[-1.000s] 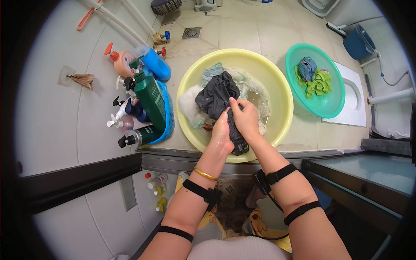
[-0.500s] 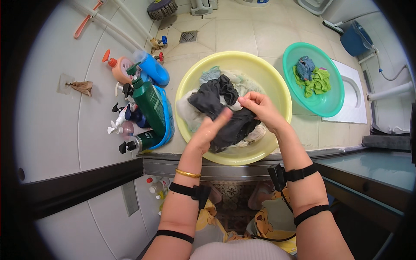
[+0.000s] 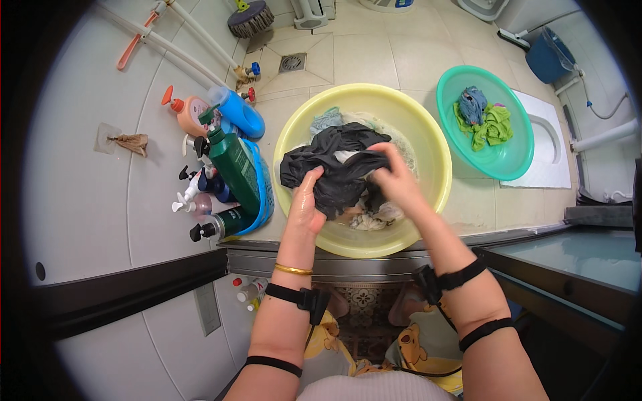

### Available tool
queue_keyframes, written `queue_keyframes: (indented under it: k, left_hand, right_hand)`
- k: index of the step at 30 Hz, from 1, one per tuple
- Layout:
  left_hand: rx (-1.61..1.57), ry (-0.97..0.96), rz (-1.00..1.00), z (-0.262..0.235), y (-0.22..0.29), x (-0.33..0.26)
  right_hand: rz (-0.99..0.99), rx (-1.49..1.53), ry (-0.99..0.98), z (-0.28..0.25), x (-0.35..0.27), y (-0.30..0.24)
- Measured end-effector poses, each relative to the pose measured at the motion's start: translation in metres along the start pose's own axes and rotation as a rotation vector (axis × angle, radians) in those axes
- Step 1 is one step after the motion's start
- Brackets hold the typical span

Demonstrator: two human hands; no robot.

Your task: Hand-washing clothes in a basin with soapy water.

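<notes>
A wet black garment (image 3: 334, 164) is bunched over the yellow basin (image 3: 438, 144) in front of me. My left hand (image 3: 306, 204) grips its near left side, with the thumb on top and the other fingers hidden under the cloth. At the garment's right end, my right hand (image 3: 400, 184) pinches a fold between thumb and fingers; it is slightly blurred. Under the garment lie pale wet clothes (image 3: 374, 219) in sudsy water, and a light blue cloth (image 3: 326, 121) shows at the far left inside the basin.
A green basin (image 3: 461, 150) holding a lime-green cloth (image 3: 491, 125) and a blue cloth (image 3: 472, 101) stands right, beside a squat toilet (image 3: 545, 144). At left, a blue basket (image 3: 264, 180) holds several pump bottles. A dark door sill (image 3: 368, 266) runs in front of me.
The black garment has been spread wider to the left. My left hand has moved left and now grips its edge; my right hand has shifted slightly down, still on the cloth.
</notes>
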State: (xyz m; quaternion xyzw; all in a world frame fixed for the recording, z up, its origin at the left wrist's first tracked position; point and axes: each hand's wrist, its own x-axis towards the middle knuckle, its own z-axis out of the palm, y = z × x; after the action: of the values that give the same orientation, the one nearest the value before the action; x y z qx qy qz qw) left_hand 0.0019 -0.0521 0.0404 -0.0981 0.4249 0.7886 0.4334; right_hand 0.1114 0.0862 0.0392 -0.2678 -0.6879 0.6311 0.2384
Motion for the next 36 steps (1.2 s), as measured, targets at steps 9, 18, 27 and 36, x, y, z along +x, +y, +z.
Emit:
queue_keyframes:
  k: [9, 18, 27, 36]
  left_hand:
    - [-0.083, 0.101, -0.218, 0.052, -0.053, -0.012]
    - [-0.116, 0.133, -0.273, 0.034, -0.057, -0.005]
    - [-0.188, -0.01, -0.261, 0.041, -0.034, -0.017]
    - [0.232, -0.129, -0.116, 0.021, 0.005, -0.024]
  right_hand:
    - [0.11, -0.282, 0.305, 0.037, -0.015, -0.015]
    - [0.093, -0.397, 0.208, 0.033, -0.01, 0.009]
    - [0.237, -0.165, 0.117, 0.016, 0.011, 0.021]
    - [0.23, 0.122, -0.496, -0.027, 0.016, -0.009]
